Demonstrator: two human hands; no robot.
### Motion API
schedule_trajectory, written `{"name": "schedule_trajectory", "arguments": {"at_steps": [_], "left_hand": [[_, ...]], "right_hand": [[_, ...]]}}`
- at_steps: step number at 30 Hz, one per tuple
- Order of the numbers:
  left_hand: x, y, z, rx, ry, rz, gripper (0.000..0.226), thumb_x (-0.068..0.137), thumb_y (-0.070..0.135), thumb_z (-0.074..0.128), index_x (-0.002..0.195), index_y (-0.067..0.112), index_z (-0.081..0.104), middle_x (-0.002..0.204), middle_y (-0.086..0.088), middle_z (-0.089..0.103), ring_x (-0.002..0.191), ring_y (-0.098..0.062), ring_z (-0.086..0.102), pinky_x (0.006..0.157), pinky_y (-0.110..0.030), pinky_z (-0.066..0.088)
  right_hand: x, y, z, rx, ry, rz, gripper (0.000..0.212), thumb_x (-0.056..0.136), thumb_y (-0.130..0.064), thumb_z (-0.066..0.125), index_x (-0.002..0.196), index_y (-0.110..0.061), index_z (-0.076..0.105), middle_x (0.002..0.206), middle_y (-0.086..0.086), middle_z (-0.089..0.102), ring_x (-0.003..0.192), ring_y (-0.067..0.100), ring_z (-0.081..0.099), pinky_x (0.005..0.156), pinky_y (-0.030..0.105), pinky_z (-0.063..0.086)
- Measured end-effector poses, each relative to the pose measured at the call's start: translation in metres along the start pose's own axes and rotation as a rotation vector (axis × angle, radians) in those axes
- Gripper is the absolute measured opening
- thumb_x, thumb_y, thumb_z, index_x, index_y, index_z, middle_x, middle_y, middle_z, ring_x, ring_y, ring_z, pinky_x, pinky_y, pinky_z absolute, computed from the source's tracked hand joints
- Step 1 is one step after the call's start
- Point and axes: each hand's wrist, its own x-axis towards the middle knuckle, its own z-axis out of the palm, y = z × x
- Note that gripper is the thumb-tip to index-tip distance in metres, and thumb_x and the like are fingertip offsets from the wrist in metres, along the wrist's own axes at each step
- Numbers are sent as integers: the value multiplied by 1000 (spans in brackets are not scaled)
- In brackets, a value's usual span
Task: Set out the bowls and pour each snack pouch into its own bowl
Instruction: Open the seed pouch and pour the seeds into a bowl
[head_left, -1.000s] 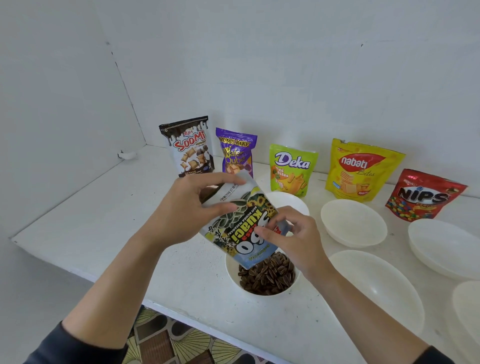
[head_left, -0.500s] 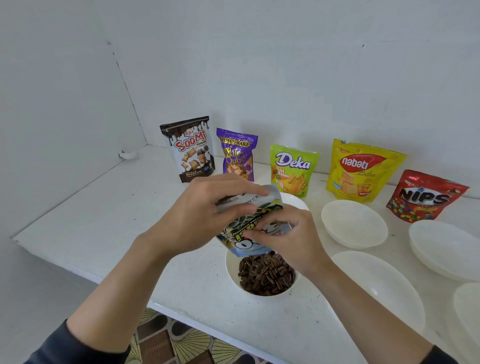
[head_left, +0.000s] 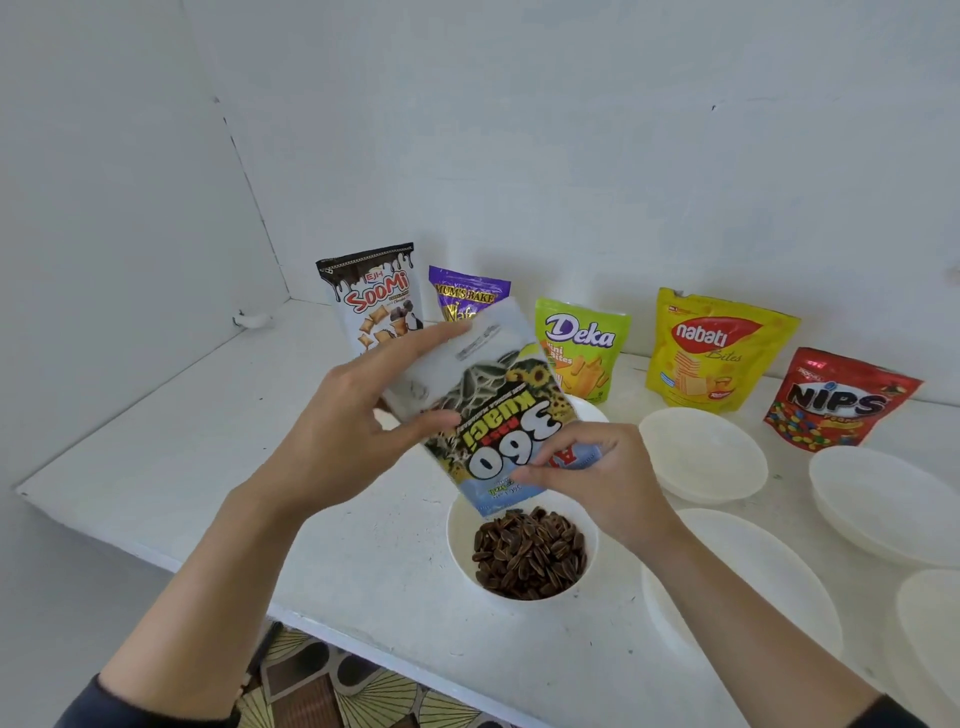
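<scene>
Back wall (head_left: 571, 130): I saw plain white paint, softly and evenly lit, with a few small dark marks.
Left wall (head_left: 104, 234): white too; it met the back wall in a corner.
Surface (head_left: 171, 447): white, flecked with dark specks, fitted into that corner.
Floor (head_left: 322, 686): I made out a brown-and-cream fan pattern below the front edge.

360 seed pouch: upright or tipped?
Tipped upside down: 360 pouch print is inverted, mouth over the seed bowl, left hand and right hand holding it.

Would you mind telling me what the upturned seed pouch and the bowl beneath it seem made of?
The seed pouch looks like glossy printed plastic film: it creases and shines, perhaps foil-lined. The bowl looks like smooth white plastic, its rim thin and evenly matte, possibly melamine.
</scene>
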Motion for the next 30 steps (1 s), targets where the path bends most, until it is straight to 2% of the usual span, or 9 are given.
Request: {"name": "schedule_trajectory", "arguments": {"at_steps": [3,5,7,11,16,22,25,28,30], "left_hand": [[-2,-3,4,-148,86,-41,64,94,14,69,140,53,46,106,2,68,85,-24,76,69,-33,61],[-4,0,7,-280,139,-33,61,94,15,66,135,56,47,102,-1,67,87,-27,75,76,-38,61],[-6,3,13,-333,98,-28,51,93,20,65,130,53,49,113,2,70,98,-28,74,82,-42,61],[-11,-5,39,-149,41,-49,23,99,17,63,114,34,66,118,7,71,109,-19,71,80,-44,63],[-22,-11,59,-80,78,-145,33,95,9,70,103,41,72,111,26,70,108,-7,67,77,-42,60],[-24,-16,66,-316,369,-247,28,92,1,71,100,27,78,106,18,75,108,-7,70,72,-33,64],[-24,-17,78,-464,513,-334,26,92,0,71,99,24,78,107,5,76,102,-18,73,71,-27,62],[-27,-16,94,-531,599,-385,25,92,1,72,95,25,77,103,-1,77,99,-27,74,76,-37,62],[-29,-13,99,-562,631,-407,24,91,1,73,96,24,76,102,1,78,98,-28,75,74,-36,62]], "right_hand": [[2,-2,-2,78,84,-7,17,66,-5,91,71,-1,75,71,2,73,74,9,67,70,15,51],[3,-3,-1,82,100,-24,16,68,-9,90,72,-5,76,74,3,74,77,13,68,72,18,52],[1,-3,1,66,88,-37,14,70,-13,89,74,-8,77,76,0,75,81,12,69,76,18,52],[-7,3,5,-17,28,-18,10,74,-16,88,79,-12,80,83,-4,77,86,12,71,79,20,54],[-16,6,5,34,17,56,16,76,-7,85,79,-22,81,83,-5,78,84,10,73,77,23,56],[-11,4,3,156,97,106,23,73,1,86,82,-19,79,88,3,78,77,22,75,75,40,61],[-9,-1,4,266,86,153,21,78,4,82,90,-10,74,97,8,78,81,27,76,72,37,60],[-12,-4,16,303,62,179,22,79,4,81,92,-11,72,106,11,76,92,28,76,71,35,61],[-15,-3,24,265,98,180,22,80,3,81,91,-14,71,107,4,75,98,23,75,69,33,61]]}}
